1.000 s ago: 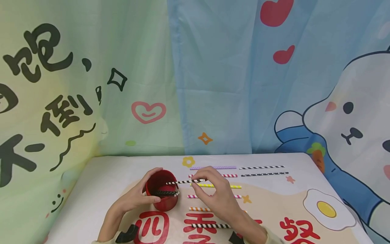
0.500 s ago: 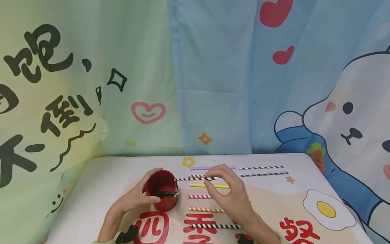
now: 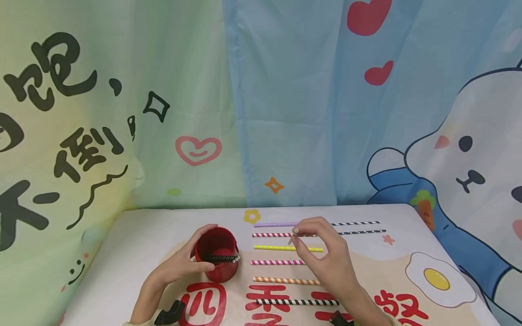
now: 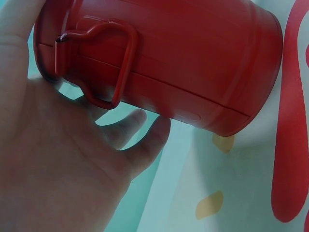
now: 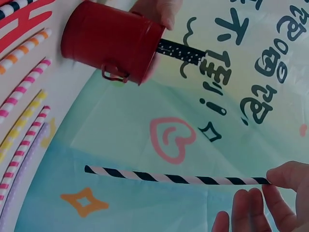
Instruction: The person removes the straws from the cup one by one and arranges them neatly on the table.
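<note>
My left hand (image 3: 181,262) grips a small red metal bucket (image 3: 224,272) around its rim, tilting it towards me. A wire handle loop (image 4: 126,63) shows on its side in the left wrist view. Black straws with white dots (image 5: 178,50) stick out of the bucket's mouth. To the right, my right hand (image 3: 334,262) pinches one end of a black-and-white striped paper straw (image 5: 166,178) between thumb and fingertip, above the table and apart from the bucket. In the head view that straw points almost straight at the camera, so little of its length shows.
Paper straws lie in a column on the table: purple (image 3: 273,224), red-striped (image 3: 269,235), yellow (image 3: 269,247), pink-striped (image 3: 277,262), orange-striped (image 3: 281,280) and black-striped (image 3: 285,302). Dark patterned straws (image 3: 363,232) lie further right, partly behind my right hand. A printed curtain (image 3: 285,113) hangs behind.
My right hand has drawn the striped straw out from the bucket's mouth and moved right, turning the straw end-on to the head camera. My left hand and the bucket stay put.
</note>
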Tool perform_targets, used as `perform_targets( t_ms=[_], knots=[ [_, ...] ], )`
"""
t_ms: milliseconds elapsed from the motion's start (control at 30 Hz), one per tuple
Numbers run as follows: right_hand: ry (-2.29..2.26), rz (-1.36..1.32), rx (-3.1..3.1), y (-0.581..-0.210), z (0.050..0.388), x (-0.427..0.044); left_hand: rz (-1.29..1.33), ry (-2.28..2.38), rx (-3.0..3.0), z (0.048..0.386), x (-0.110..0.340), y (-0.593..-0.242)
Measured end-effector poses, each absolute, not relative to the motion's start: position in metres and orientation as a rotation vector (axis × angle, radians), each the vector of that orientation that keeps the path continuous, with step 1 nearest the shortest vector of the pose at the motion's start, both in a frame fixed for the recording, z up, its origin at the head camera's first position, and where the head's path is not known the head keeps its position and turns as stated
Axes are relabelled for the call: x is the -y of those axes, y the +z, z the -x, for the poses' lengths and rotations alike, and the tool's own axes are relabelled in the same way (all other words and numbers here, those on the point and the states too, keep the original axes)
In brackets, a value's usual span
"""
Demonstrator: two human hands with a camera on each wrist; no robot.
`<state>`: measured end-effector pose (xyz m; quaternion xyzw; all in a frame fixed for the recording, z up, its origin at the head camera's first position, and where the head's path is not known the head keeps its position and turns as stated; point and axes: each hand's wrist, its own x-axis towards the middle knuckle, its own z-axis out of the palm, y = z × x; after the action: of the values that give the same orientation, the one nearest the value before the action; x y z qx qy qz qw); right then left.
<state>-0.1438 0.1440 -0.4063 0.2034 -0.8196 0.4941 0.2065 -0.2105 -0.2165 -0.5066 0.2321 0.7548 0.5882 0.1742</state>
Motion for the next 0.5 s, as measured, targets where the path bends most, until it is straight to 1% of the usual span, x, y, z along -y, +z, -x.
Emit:
perform_targets(
  t_ms=[233,500],
  knots=[
    [1.258,-0.602,2.317,-0.408,0.147,-0.151,-0.647,1.662,-2.148,0.211,0.216,-0.506],
    [0.800,-0.613,2.446,-0.418,0.156,-0.158,-0.643,1.662,-2.139,0.210,0.216,-0.506]
  ],
)
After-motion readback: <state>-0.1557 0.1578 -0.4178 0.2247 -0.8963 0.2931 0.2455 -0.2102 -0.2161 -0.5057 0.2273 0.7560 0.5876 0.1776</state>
